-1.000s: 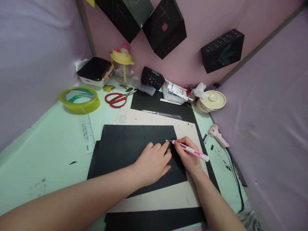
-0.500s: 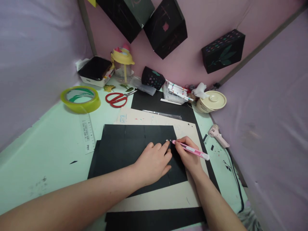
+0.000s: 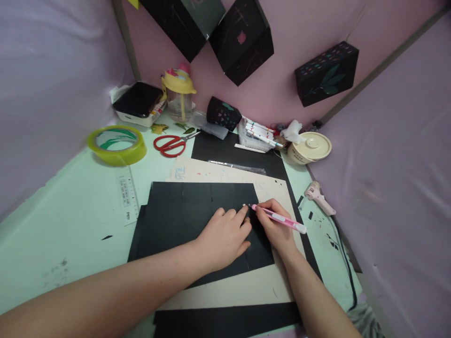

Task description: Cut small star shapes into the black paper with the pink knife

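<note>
A sheet of black card (image 3: 179, 220) with faint crease lines lies over a pale board (image 3: 225, 293). My left hand (image 3: 225, 239) rests on the card with fingers stretched out, its index fingertip beside a small white cut-out spot (image 3: 244, 204). In my right hand (image 3: 276, 230) is a slim pink craft knife (image 3: 282, 219), pinched near its front end. The knife's thin tip meets the card just right of my left index finger, near the card's right edge.
Red-handled scissors (image 3: 169, 146), a roll of yellow-green tape (image 3: 118, 157) and a clear ruler (image 3: 127, 195) lie to the left. White markers (image 3: 260, 134) fill a tray behind. A pink glue gun (image 3: 320, 198) and a lidded bowl (image 3: 310, 148) stand right. Black boxes (image 3: 327, 75) hang above.
Almost nothing differs. Both hands and the craft knife stay in the same place on the card; the view has shifted very slightly.
</note>
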Demonstrator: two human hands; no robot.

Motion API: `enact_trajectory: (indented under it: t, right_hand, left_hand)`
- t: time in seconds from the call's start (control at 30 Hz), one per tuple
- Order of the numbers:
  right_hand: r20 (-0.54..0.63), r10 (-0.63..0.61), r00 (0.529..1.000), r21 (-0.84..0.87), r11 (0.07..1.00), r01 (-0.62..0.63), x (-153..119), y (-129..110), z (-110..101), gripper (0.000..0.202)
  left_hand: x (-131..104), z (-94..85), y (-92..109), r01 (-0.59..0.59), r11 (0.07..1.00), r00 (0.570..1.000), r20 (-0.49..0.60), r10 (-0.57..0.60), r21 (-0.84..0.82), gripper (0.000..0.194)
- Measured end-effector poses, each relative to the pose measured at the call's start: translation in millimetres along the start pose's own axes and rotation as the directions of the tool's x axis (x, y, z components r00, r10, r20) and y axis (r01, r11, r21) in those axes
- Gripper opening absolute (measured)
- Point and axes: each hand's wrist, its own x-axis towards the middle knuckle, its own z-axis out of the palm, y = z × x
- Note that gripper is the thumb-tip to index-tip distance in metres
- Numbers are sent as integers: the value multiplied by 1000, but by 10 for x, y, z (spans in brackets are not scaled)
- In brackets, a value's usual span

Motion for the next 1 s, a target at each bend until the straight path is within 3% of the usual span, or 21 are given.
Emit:
enact_trajectory:
  t: [0.83,1.0]
  right_hand:
    - [-15,10,1000,-10,1000,-10,0,-12,-14,11]
    - [-44,65,997,2,998,-65,10,-53,-21,15]
  left_hand:
    - [9,-5,9,6,1000,1000,-1,-6,5,46]
    - [0,-10,0,2,1000,1000,0,-2,-1,46]
